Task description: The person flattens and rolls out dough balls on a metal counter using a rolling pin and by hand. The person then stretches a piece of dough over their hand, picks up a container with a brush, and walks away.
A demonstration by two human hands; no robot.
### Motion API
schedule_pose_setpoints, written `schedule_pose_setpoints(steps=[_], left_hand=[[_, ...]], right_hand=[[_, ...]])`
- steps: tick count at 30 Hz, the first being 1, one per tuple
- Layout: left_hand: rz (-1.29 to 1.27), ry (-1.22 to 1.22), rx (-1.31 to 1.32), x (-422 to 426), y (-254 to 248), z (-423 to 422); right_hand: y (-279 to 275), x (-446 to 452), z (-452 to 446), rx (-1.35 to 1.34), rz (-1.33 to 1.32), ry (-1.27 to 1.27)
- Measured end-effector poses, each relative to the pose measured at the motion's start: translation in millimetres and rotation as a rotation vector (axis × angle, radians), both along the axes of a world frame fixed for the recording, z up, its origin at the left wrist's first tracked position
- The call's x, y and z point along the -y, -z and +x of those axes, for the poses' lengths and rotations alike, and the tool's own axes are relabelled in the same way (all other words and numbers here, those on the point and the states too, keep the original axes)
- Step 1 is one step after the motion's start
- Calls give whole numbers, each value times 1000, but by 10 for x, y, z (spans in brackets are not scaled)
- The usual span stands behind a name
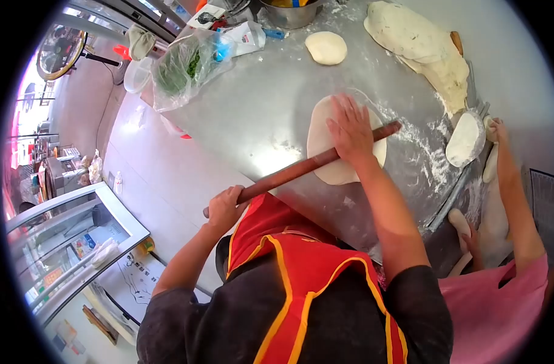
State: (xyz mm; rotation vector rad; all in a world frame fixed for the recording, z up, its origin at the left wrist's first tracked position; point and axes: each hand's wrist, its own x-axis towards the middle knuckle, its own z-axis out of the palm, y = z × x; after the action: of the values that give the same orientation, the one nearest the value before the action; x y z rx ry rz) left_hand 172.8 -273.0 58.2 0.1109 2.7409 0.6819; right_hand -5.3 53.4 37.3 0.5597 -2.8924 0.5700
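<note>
A long reddish-brown rolling pin (289, 176) lies slantwise over a flat round sheet of dough (321, 130) on the floured metal table (240, 127). Near the table's front edge, my left hand (224, 205) is closed around the pin's lower-left end. My right hand (352, 128) rests over the pin toward its other end. Its fingers are stretched out above the dough, slightly blurred, and the palm covers part of the pin. Beyond the sheet sits a smaller round piece of dough (326, 48).
A large folded mass of dough (410, 39) lies at the back right, near a container of flour (465, 141). A co-worker's hand (496, 130) and pink sleeve are at the right. Plastic bags with greens (189, 70) and a metal bowl (294, 15) stand at the back left.
</note>
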Motion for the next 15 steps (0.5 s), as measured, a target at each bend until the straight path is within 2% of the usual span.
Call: schedule_pose_setpoints(steps=[3, 5, 8, 11, 12, 13, 15], left_hand=[[-18, 72, 144, -250, 11, 182], [19, 129, 180, -388, 87, 307], [-70, 241, 349, -458, 217, 379], [-36, 356, -3, -301, 30, 54], [-49, 388, -46, -239, 9, -160], [-210, 474, -77, -215, -103, -395], [-144, 640, -269, -320, -273, -939]], right_hand=[[53, -426, 684, 5, 82, 44], [66, -661, 1180, 22, -33, 101], [-23, -873, 1771, 34, 59, 194], [-230, -927, 1915, 12, 167, 300], [-265, -956, 1925, -19, 182, 328], [-280, -984, 1955, -45, 195, 354], [-155, -1115, 2172, -19, 108, 404]])
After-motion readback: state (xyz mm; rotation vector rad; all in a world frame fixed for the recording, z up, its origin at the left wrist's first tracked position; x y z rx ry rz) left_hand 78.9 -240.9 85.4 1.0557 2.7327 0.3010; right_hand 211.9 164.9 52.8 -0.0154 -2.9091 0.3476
